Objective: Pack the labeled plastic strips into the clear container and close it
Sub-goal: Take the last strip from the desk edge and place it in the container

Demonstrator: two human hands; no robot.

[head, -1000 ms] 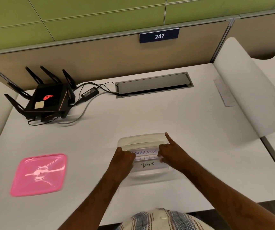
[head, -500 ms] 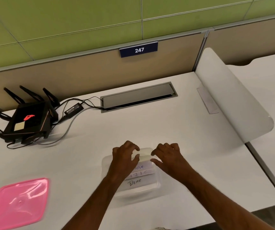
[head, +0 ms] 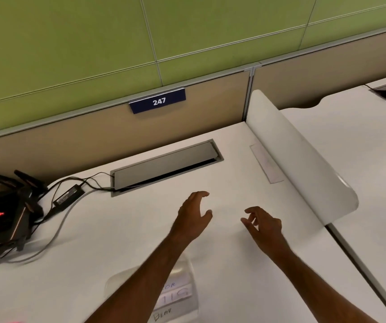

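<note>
The clear container (head: 182,271) sits at the near edge of the bench (head: 117,229), low in our view, with the labeled strips (head: 175,294) lying flat inside it, stacked one behind the other, their long sides running left to right. Our left forearm crosses over the container's left part and hides it.

Both our hands are well beyond it, farther out over bare bench toward the cable hatch (head: 166,164). The left hand (head: 193,216) is lifted, its fingers (head: 201,194) loosely spread and curved, gripping nothing. The right hand (head: 263,223) is beside it, apart, its fingers (head: 249,210) relaxed and half curled, also empty.

So the container lies behind the fingers, toward our body, nearer the left arm than the right. We judge the strips are packed and the closing remains. We cannot make out the lid here; only a trace of pink (head: 12,321) shows at the bottom left edge, on the left hand's side.
</note>
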